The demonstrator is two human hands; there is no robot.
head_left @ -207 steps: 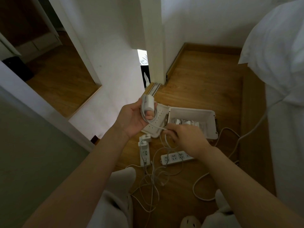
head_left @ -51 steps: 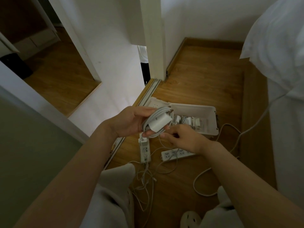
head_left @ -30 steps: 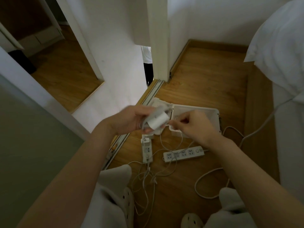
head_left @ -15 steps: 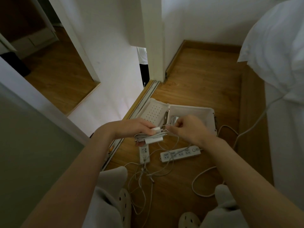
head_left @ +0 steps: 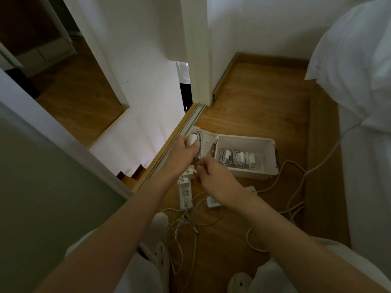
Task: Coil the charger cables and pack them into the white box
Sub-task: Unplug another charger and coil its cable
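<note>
Since half a second ago the left hand (head_left: 186,151) has lifted the charger (head_left: 193,139) up over the perforated lid (head_left: 206,142), fingers clamped round it and its wound cable; the right hand (head_left: 213,176) has dropped just below, pinching the loose cable end. The white box (head_left: 245,142) sits open on the wooden floor (head_left: 264,106) with coiled chargers (head_left: 239,158) inside; two power strips (head_left: 185,193) and slack cables (head_left: 182,229) lie near the person's feet.
</note>
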